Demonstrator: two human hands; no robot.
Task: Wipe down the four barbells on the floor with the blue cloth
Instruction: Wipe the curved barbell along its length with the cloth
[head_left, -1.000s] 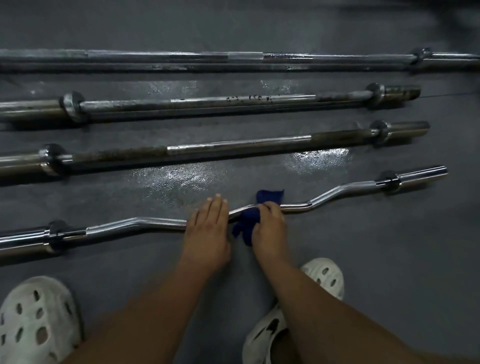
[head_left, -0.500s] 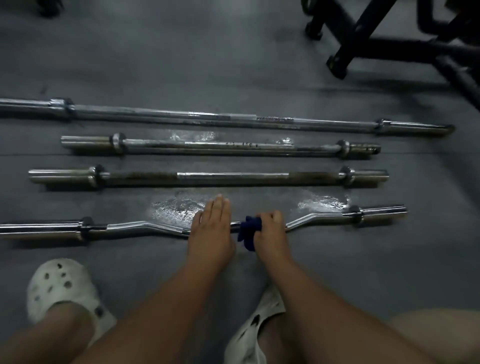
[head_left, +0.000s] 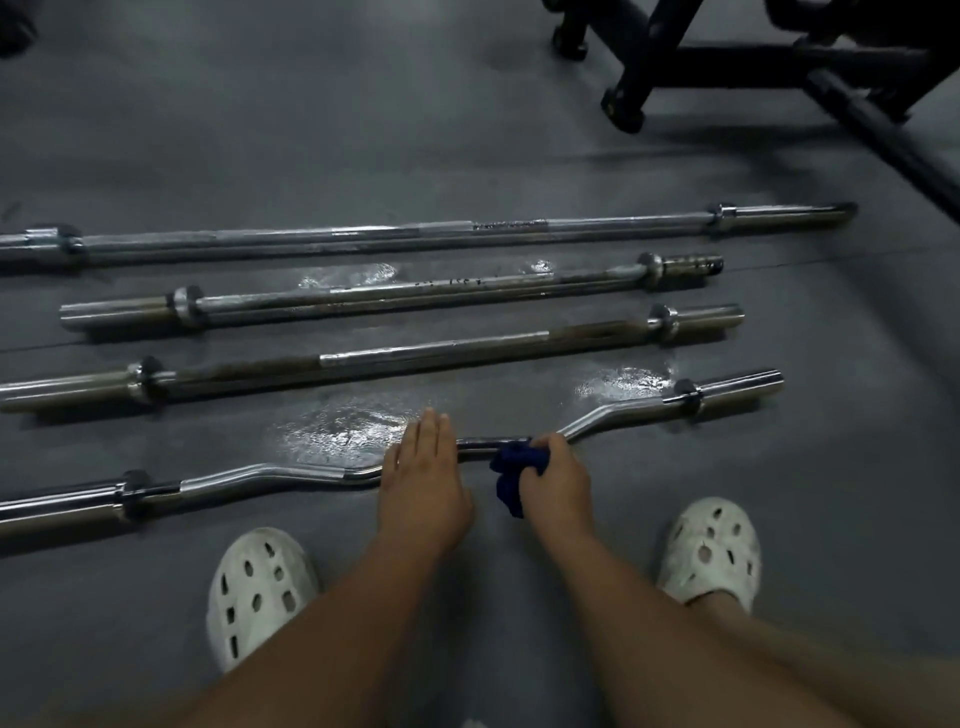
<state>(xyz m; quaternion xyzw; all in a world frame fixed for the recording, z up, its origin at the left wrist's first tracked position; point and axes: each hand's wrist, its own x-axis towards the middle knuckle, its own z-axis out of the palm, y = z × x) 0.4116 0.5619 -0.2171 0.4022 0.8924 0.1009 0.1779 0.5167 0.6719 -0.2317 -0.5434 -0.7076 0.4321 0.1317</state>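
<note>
Lower centre of frame: my right grip (head_left: 558, 480) is clamped round the blue cloth (head_left: 511, 467) on the curved barbell (head_left: 291, 475), left grip (head_left: 423, 478) flat, fingers straight, pressing the bar. I judge the bar could roll on the wet-looking floor (head_left: 337, 431) if that press slackens

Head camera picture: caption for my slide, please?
Right hand grips a blue cloth on the bent barbell; left hand rests flat on it.
</note>
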